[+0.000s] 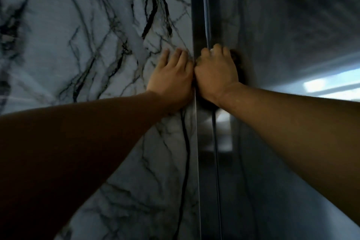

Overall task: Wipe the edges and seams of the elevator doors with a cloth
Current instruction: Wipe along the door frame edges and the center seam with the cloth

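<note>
My left hand [171, 78] lies flat on the marble wall, its fingers spread and its edge against the metal door frame [197, 9]. Right beside it, my right hand [216, 72] presses on the vertical seam [206, 15] between the frame and the brushed steel elevator door [292, 35]. The fingers curl over a dark cloth [239, 68], which shows only as a dark edge to the right of and below the hand. Most of the cloth is hidden under the palm. The two hands touch at the frame.
White marble wall [78, 35] with dark veins fills the left half. The metal frame strip runs from top to bottom at the centre. A bright reflection [331, 85] shows on the steel door at the right.
</note>
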Tool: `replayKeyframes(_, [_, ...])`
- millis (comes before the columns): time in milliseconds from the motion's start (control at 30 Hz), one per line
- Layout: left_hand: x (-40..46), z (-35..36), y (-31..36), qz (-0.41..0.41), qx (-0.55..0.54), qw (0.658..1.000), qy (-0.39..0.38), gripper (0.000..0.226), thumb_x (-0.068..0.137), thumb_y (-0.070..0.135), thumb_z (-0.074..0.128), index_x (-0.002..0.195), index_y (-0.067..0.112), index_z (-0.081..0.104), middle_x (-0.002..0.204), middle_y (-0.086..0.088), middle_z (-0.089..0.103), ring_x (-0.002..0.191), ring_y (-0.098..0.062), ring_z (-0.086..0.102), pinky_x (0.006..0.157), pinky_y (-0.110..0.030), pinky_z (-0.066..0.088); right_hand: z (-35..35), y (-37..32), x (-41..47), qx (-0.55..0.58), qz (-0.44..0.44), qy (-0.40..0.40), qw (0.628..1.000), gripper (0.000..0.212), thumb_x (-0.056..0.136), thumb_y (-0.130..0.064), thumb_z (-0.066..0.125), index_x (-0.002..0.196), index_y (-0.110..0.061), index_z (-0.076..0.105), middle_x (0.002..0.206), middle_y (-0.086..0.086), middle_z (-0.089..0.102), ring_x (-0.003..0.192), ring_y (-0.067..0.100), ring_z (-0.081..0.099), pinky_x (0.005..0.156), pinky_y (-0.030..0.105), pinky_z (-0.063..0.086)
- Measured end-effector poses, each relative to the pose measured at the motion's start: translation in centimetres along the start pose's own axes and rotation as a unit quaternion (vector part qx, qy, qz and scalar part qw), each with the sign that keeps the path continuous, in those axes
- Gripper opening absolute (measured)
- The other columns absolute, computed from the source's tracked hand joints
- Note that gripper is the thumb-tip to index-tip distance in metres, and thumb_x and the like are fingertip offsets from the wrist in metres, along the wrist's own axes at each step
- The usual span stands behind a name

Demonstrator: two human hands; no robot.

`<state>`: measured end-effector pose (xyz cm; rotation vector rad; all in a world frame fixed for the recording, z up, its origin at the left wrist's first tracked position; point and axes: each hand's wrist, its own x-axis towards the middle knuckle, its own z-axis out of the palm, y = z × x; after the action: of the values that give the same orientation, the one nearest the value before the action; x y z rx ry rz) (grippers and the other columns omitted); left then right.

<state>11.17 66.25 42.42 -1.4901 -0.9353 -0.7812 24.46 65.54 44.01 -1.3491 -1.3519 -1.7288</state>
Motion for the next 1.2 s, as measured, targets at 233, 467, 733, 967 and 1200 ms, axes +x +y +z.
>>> replayKeyframes(233, [-5.1,-0.6,0.3,0.030,0.055,0.997,-0.037,0.072,0.091,0.047,0.023,0.143,0.002,0.042,0.154,-0.024,0.036,0.147,-0.039,0.026,0.120,-0.060,0.015,-0.5,-1.4,-2.6,0.029,-0.001,-0.019,0.999,0.040,0.091,-0.032,0.045,0.116,-0.007,0.063,0.116,0.018,0.053,0.108,0.041,0.043,0.096,0.051,0.036])
replayKeyframes(467, [-7.6,-0.5,2.6,-0.002,0.055,0.998,-0.043,0.082,0.092,0.053,0.012,0.149,-0.002,0.033,0.157,-0.027,0.027,0.149,-0.039,0.020,0.122,-0.056,0.010,-0.1,-3.0,-8.1,0.055,-0.009,-0.018,0.998,0.037,0.088,-0.029,0.048,0.112,-0.006,0.066,0.113,0.019,0.055,0.107,0.043,0.045,0.097,0.053,0.035])
replayKeyframes(733, [-13.2,0.7,6.3,0.022,0.050,0.997,-0.055,0.077,0.096,0.050,0.014,0.150,-0.003,0.029,0.158,-0.029,0.026,0.149,-0.040,0.019,0.121,-0.059,0.011,-0.5,-4.7,-14.8,0.078,-0.024,-0.059,0.995,0.043,0.090,-0.027,0.038,0.118,-0.001,0.060,0.118,0.020,0.054,0.112,0.041,0.044,0.101,0.052,0.034])
replayKeyframes(967, [-18.2,2.0,8.8,0.042,0.042,0.997,-0.042,0.073,0.099,0.047,0.022,0.151,-0.003,0.027,0.159,-0.028,0.024,0.151,-0.039,0.016,0.121,-0.059,0.012,-0.6,-6.1,-18.6,0.082,-0.029,-0.061,0.994,0.038,0.087,-0.025,0.048,0.115,-0.001,0.060,0.113,0.019,0.056,0.106,0.039,0.047,0.099,0.052,0.035])
replayKeyframes(1200, [-21.9,2.4,10.5,0.059,0.036,0.996,-0.054,0.074,0.099,0.049,0.026,0.152,-0.002,0.025,0.160,-0.028,0.021,0.151,-0.039,0.013,0.120,-0.059,0.011,-0.8,-7.1,-21.5,0.075,-0.046,-0.071,0.994,0.039,0.083,-0.026,0.051,0.110,-0.001,0.062,0.110,0.019,0.057,0.103,0.038,0.048,0.097,0.050,0.036])
